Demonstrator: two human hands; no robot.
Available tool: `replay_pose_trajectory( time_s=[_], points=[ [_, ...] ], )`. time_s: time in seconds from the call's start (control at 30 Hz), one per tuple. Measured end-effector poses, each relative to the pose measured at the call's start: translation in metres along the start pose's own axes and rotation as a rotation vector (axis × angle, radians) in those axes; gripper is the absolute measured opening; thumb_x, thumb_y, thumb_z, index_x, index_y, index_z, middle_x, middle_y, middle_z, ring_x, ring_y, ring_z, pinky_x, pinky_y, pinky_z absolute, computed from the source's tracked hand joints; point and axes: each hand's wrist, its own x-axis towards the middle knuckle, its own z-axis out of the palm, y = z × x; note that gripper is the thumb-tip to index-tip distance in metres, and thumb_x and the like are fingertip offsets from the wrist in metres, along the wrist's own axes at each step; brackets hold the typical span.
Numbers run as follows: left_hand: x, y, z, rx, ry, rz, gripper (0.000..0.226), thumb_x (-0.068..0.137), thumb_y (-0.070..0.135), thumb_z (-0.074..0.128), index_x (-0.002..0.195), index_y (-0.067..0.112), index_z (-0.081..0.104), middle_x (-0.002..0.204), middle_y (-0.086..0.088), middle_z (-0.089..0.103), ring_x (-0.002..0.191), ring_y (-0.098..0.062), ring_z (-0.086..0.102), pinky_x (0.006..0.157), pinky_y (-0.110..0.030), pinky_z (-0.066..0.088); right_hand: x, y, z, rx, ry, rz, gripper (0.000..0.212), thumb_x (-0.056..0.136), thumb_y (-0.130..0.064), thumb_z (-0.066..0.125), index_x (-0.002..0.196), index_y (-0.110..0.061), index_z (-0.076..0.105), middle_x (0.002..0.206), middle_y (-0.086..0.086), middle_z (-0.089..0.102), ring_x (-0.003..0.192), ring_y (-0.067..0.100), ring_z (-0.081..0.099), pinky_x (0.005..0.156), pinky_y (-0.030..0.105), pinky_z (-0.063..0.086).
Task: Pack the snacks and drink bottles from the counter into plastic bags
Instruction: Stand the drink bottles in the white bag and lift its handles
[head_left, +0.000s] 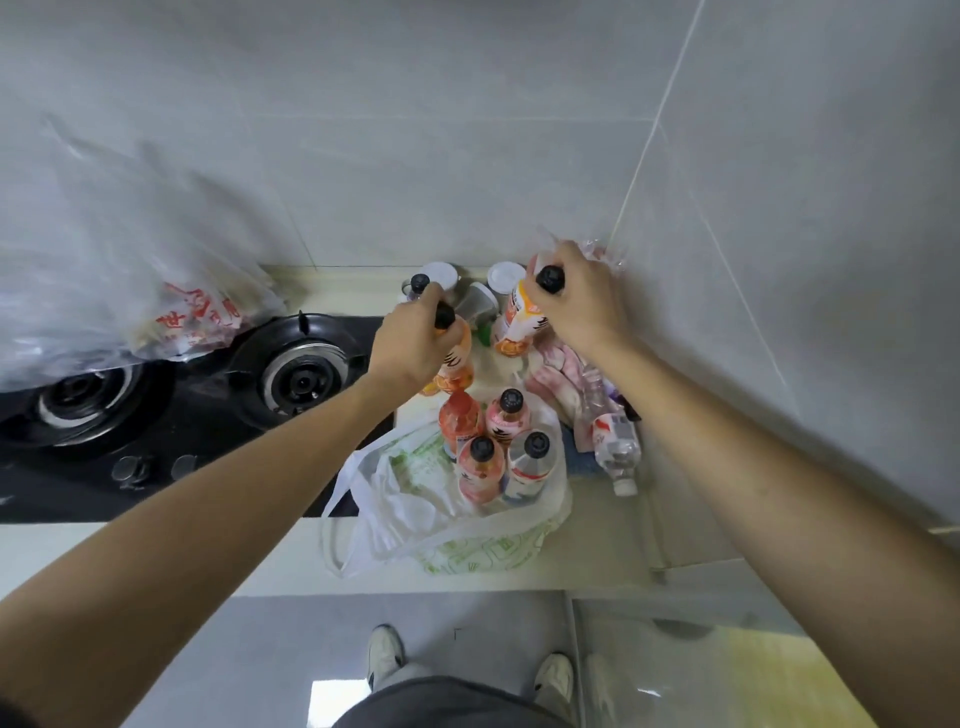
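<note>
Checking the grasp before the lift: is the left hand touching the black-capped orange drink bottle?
Touching. The head view shows the left hand curled round the neck of the orange drink bottle, just under its black cap.

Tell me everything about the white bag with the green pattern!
The white bag is thin, crinkly plastic with a green print. It sits open and slumped on the counter beside the stove, handles flopped toward its left. Four drink bottles with dark caps stand upright inside. Neither hand touches it.

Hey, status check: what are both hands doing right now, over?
Left hand grips an orange drink bottle; right hand grips another orange-labelled bottle. White plastic bag holds four bottles. Clear water bottle lies beside it.
</note>
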Motion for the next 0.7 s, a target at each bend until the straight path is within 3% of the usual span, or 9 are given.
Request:
replay_pose_trajectory(
  time_s=[0.17, 0.47, 0.57, 0.7],
  points=[
    [-0.035, -0.016, -0.027, -0.032, 0.054, -0.039, 0.024, 0.093, 0.039, 0.061, 0.098, 0.018, 0.049, 0.08, -0.006, 0.065, 0.072, -0.033, 0.059, 0.06, -0.043, 0.05, -0.019, -0.034, 0.002, 0.012, -0.055, -0.066, 0.035, 0.092, -0.042, 0.065, 0.097, -0.01, 0.054, 0.086, 0.01, 0.067, 0.082, 0.036, 0.062, 0.065, 0.04, 0.045],
    [-0.073, -0.057, -0.057, -0.023, 0.062, -0.081, 0.023, 0.091, 0.03, 0.066, 0.096, 0.01, 0.055, 0.075, -0.008, 0.063, 0.065, -0.028, 0.058, 0.049, -0.035, 0.036, -0.055, -0.084, 0.035, 0.044, -0.174, -0.173, 0.03, 0.092, -0.04, 0.064, 0.096, -0.012, 0.054, 0.083, 0.007, 0.064, 0.079, 0.031, 0.063, 0.067, 0.044, 0.052],
    [-0.079, -0.069, -0.059, -0.018, 0.001, -0.087, 0.023, 0.088, 0.03, 0.066, 0.093, 0.012, 0.053, 0.072, -0.007, 0.062, 0.065, -0.029, 0.059, 0.051, -0.037, 0.041, -0.069, -0.091, 0.048, 0.067, -0.185, -0.177, 0.033, 0.09, -0.049, 0.061, 0.093, -0.017, 0.051, 0.085, 0.004, 0.06, 0.077, 0.026, 0.06, 0.064, 0.042, 0.051],
    [-0.089, -0.084, -0.056, -0.017, -0.065, -0.083, 0.026, 0.087, 0.034, 0.067, 0.093, 0.014, 0.051, 0.073, -0.006, 0.061, 0.067, -0.029, 0.059, 0.057, -0.044, 0.049, -0.089, -0.091, 0.061, 0.042, -0.218, -0.169, 0.029, 0.092, -0.043, 0.067, 0.092, -0.019, 0.051, 0.074, -0.006, 0.058, 0.069, 0.022, 0.059, 0.059, 0.038, 0.047]
  ],
)
